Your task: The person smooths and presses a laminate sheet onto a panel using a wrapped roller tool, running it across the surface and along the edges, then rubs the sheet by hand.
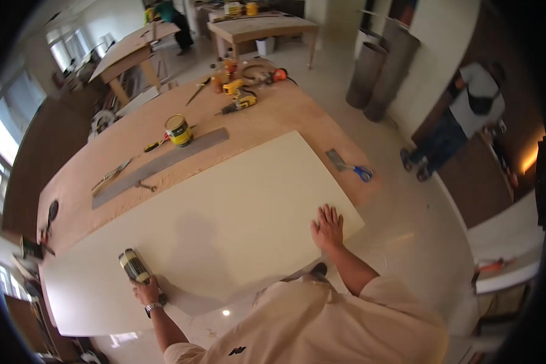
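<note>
A large cream-white panel (249,200) lies across the near side of the worktable. My left hand (145,292), with a watch at the wrist, is closed round the near end of a cream-and-black cylindrical object (133,266) over the panel's left part. Its exact kind is not clear. Flat on the panel near its right edge rests my right hand (328,229), fingers spread and holding nothing. Just past that edge are a broad scraper (335,159) and blue-handled scissors (363,173).
On the wooden worktable (291,109) are a yellow can (178,129), a long grey strip (164,167), a yellow cordless drill (239,104) and several hand tools. A person (467,115) stands at the right. Behind are another table (267,25) and dark rolls (376,73).
</note>
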Available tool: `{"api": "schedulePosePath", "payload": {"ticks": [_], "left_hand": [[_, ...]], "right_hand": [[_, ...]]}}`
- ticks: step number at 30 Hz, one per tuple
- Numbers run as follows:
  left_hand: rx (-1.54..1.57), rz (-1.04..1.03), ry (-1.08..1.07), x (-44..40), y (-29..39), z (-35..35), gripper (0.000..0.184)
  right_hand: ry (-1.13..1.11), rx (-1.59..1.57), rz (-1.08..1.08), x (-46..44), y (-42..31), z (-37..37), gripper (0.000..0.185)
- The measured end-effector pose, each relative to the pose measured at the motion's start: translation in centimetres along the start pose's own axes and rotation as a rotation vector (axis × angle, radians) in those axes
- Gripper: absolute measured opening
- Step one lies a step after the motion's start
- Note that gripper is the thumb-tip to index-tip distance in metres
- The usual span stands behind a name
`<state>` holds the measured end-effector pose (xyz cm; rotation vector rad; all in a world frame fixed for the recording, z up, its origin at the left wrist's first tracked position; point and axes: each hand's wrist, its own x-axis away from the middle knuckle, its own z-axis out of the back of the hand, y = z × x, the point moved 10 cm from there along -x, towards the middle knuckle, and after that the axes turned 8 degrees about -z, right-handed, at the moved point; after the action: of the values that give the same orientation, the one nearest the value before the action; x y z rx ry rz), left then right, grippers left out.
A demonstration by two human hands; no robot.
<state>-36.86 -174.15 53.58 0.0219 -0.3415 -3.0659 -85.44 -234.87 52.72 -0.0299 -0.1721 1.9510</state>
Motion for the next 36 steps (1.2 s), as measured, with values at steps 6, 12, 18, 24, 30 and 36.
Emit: {"api": "schedulePosePath", "payload": {"ticks": [6,12,18,24,30,36], "left_hand": [[0.089,-0.149,0.107,-2.9,0.4,4.3,0.106],[0.022,-0.109,0.299,-4.1,3.5,12.0,0.089],[-0.108,0.035,0.03,-2.1,3.4,1.0,0.097],[-0.059,0.098,0.044,-1.2,3.2,1.2,0.099],[-0.043,0.073,0.076,-1.1,3.2,1.5,0.1],[-0.044,0.102,0.034,1.1,5.4,-0.3,0.106]], "right_hand": [[0.017,-0.055,-0.024,-0.3,0.3,0.1,0.067],[-0.007,-0.024,-0.064,-0.1,0.1,0.0,0.069],[-0.036,-0.035,-0.076,-0.2,0.1,0.3,0.069],[-0.045,-0.046,-0.084,0.0,-0.3,1.1,0.07],[-0.043,-0.07,-0.075,0.1,-0.2,0.9,0.071],[-0.034,-0.066,-0.08,-0.9,-0.4,1.2,0.072]]}}
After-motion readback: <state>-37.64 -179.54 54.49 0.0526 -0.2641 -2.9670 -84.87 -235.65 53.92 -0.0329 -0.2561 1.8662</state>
